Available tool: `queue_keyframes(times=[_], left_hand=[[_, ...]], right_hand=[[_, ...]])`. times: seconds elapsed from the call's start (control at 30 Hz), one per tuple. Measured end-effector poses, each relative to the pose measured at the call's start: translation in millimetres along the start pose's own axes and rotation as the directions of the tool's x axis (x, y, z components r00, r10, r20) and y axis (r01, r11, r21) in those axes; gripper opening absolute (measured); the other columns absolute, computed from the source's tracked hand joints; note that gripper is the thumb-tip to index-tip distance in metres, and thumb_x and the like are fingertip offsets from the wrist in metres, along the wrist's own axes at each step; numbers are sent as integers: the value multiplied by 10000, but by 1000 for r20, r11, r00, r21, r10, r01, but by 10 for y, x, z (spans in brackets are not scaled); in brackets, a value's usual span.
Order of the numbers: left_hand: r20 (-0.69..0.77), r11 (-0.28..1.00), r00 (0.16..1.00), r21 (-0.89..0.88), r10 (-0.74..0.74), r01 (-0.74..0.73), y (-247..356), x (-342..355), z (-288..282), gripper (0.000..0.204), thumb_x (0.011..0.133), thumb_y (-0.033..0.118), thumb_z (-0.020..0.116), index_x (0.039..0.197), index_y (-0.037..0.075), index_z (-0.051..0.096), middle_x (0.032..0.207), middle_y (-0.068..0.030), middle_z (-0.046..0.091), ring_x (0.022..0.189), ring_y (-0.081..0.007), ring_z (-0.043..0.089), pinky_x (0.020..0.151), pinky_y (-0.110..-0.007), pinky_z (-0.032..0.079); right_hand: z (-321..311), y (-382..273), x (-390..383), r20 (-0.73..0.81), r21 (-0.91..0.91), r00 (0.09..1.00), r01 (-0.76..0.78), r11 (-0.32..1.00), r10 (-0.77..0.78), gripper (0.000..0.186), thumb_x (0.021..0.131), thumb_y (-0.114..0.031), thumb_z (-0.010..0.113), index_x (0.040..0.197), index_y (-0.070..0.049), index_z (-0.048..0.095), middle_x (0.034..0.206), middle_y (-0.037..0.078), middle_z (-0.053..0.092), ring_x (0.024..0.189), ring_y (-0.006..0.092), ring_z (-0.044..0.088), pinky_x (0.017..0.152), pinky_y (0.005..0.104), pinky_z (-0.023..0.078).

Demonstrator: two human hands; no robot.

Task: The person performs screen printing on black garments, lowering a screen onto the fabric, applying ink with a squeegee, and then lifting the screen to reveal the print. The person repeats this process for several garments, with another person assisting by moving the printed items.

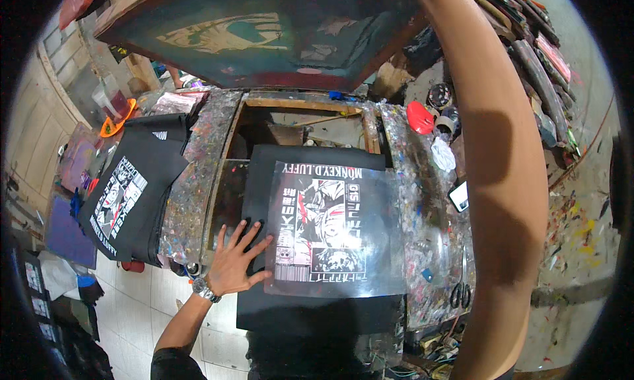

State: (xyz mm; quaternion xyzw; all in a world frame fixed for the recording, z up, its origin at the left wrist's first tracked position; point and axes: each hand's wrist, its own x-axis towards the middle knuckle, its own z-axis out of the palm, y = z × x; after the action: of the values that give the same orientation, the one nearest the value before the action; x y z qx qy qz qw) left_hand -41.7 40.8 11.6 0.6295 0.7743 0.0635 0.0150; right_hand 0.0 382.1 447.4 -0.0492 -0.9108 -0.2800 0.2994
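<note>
My left hand (239, 261) lies flat with its fingers spread, on the black cloth (264, 182) and at the left edge of a clear film sheet (386, 248). The sheet rests over the cloth, with a white, black and red comic-style print showing in its area. Above, a wood-framed printing screen (297, 33) is tilted up, its dark mesh bearing pale shapes. My right forearm (498, 149) rises along the right side to the screen's upper right corner. The right hand itself is cut off by the top edge, so its grip is hidden.
Printed black cloths (142, 188) are stacked at left. A paint-spattered table (429, 248) carries scissors (461, 281), a phone (458, 196), crumpled white plastic (442, 154) and a red lid (421, 118). An orange tray (119, 119) sits at far left, and rolls (538, 76) lie at far right.
</note>
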Motion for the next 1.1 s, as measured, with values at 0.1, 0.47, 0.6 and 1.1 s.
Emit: queue_keyframes(times=[0.1,0.47,0.6,1.1], left_hand=[[31,999,999,-51,-14,15,30,-124,83,801,882,702,615,1554,286,479,1674,-112,333,1549,-406,244,1212,-702,98],[90,999,996,-36,-28,31,252,-446,68,809,862,751,604,1524,294,512,1672,-85,341,1554,-357,259,1193,-734,81],[57,996,997,-68,-51,54,178,-212,55,829,872,742,595,1548,276,480,1689,-92,307,1562,-364,233,1184,-745,75],[-23,997,996,-4,-83,83,27,-80,161,803,873,676,629,1545,259,490,1669,-100,348,1555,-339,267,1228,-664,93]], right_hand=[[55,-67,-59,13,1,1000,-19,1000,19,375,1059,-407,437,1217,-216,718,1116,273,714,1092,462,681,938,550,542],[-111,-113,-128,34,386,912,-390,836,410,727,923,-630,556,1195,23,723,1295,285,660,1214,459,631,1041,499,497],[-118,-180,-63,63,316,940,-339,886,337,681,946,-606,522,1184,-2,726,1268,299,661,1178,483,634,1017,522,501],[-28,-107,-128,-15,18,994,-109,994,109,428,1050,-483,408,1303,-268,678,1184,277,695,1098,477,672,986,540,518]])
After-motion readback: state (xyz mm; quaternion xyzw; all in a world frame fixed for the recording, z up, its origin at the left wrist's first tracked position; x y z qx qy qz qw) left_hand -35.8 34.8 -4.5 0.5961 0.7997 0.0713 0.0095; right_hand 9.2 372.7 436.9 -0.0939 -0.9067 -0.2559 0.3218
